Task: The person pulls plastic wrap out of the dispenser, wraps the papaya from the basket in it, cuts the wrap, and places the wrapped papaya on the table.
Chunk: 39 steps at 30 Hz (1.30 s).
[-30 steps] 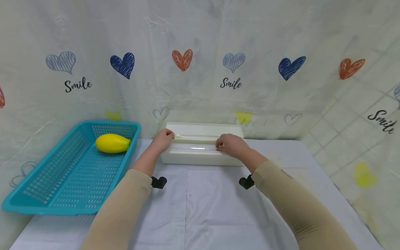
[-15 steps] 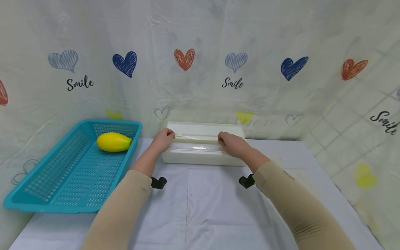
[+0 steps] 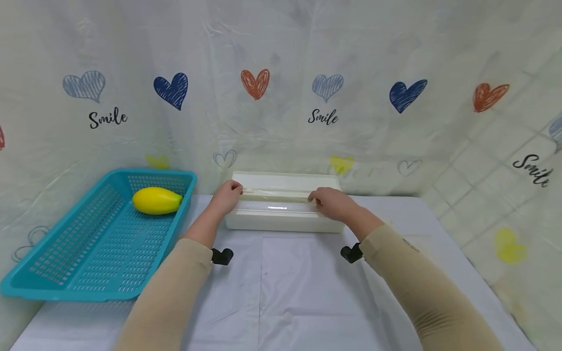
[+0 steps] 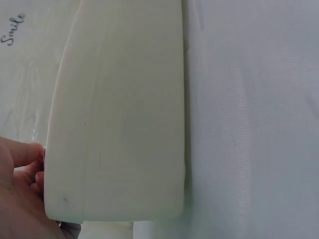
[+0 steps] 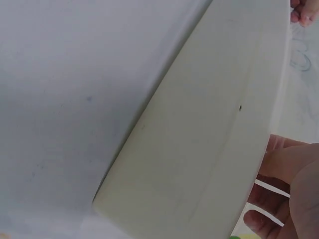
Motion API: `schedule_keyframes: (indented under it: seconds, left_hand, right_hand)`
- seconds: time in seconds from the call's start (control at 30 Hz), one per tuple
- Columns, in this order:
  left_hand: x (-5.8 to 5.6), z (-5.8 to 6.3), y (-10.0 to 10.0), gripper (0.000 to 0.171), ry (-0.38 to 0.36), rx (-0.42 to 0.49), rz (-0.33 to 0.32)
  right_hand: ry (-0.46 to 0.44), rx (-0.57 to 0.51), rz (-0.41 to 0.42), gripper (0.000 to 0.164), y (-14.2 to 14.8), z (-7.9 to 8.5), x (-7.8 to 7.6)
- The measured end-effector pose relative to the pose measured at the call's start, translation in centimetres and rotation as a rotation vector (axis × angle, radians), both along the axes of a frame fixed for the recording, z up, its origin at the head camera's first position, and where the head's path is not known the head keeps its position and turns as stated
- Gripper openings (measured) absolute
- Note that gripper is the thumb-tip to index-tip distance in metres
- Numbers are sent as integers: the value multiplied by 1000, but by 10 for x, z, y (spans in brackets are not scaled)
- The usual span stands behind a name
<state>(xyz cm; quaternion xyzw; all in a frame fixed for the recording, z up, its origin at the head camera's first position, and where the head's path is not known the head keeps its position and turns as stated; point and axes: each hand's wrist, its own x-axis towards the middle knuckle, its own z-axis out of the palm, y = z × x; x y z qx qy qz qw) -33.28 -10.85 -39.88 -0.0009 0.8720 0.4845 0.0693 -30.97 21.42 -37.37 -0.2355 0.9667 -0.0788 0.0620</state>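
Against the back wall sits a long white cling film dispenser [image 3: 283, 223], its lid [image 3: 285, 180] tipped up behind. Clear cling film [image 3: 276, 207] shows shiny along the opening. My left hand [image 3: 226, 197] pinches the film's edge between thumb and fingertips at the dispenser's left end. At the right end, my right hand [image 3: 333, 204] holds the same edge, thumb and forefinger together. The left wrist view has the dispenser's smooth front [image 4: 114, 114] covering part of the left fingers. In the right wrist view the other right fingers [image 5: 264, 199] curl loosely behind the dispenser, fingertips partly hidden.
A turquoise plastic basket [image 3: 94, 295] stands at the left, with a yellow papaya-shaped fruit [image 3: 157, 201] in its far end. White cloth [image 3: 285, 292] covers the table. A wall sheet printed with hearts [image 3: 281, 131] hangs close behind the dispenser.
My right hand has risen a little from the dispenser's front, then shifted right along the film's edge. The left hand stays at the left end, still pinching.
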Motion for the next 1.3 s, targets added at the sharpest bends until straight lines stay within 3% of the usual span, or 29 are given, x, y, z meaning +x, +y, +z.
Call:
schedule_keyframes:
  seconds: [0.17, 0.33, 0.57, 0.73, 0.9, 1.07, 1.3]
  left_hand:
    - [-2, -4, -3, 31, 16, 2, -10]
    - [-1, -8, -9, 28, 40, 1, -61]
    - [2, -11, -15, 24, 124, -18, -128]
    - [4, -11, -12, 32, 129, -56, -110]
    - [4, -12, -12, 25, 112, -116, -94]
    - [6, -12, -15, 21, 95, -94, -85]
    - [8, -9, -17, 25, 94, -67, -73]
  right_hand:
    - [82, 46, 14, 21, 15, 3, 1]
    - [55, 17, -14, 17, 28, 3, 1]
    - [53, -13, -29, 24, 35, 1, 4]
    - [95, -16, -40, 22, 37, -2, 7]
    - [131, -79, -37, 18, 39, -5, 7]
    - [107, -148, -99, 21, 44, -7, 7]
    - [150, -162, -92, 24, 47, -3, 8]
